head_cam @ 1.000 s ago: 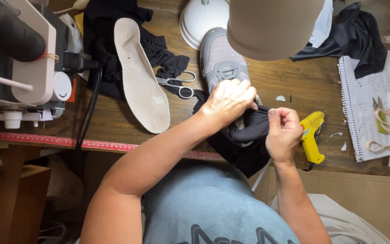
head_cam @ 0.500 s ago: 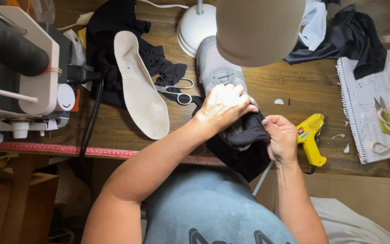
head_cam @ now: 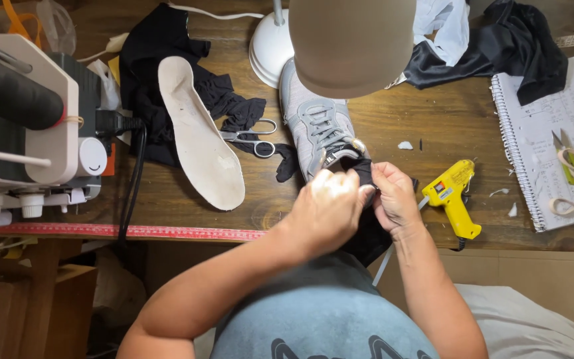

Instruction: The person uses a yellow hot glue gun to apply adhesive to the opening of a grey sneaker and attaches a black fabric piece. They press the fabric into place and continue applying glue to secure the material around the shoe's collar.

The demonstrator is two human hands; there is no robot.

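Both hands meet at the near edge of the wooden table [head_cam: 446, 126], over the heel end of a grey sneaker [head_cam: 317, 126]. The left hand [head_cam: 327, 209] is curled, knuckles up, fingers pinching black fabric [head_cam: 367, 233] against the shoe's opening. The right hand [head_cam: 393, 199] grips the same fabric from the other side, thumb and fingers closed on it, just touching the left. The fabric drapes down from the hands over the table edge toward the person's lap.

The sneaker lies straight ahead of the hands, toe pointing away, partly under a lamp shade [head_cam: 353, 43]; the white lamp base [head_cam: 270, 46] sits beyond the toe.

Just right of the right hand: a yellow glue gun [head_cam: 454, 196], lying flat, not touched. Further right, a spiral notebook [head_cam: 539, 133] with strips on it.

Left of the left hand: scissors [head_cam: 252, 141], lying closed, near the sneaker's side. Beyond them a pale insole [head_cam: 197, 133], lying on dark cloth scraps [head_cam: 147, 73]. Far left, a sewing machine [head_cam: 28, 126]. A red measuring tape [head_cam: 101, 231] runs along the table edge, left of the left forearm.
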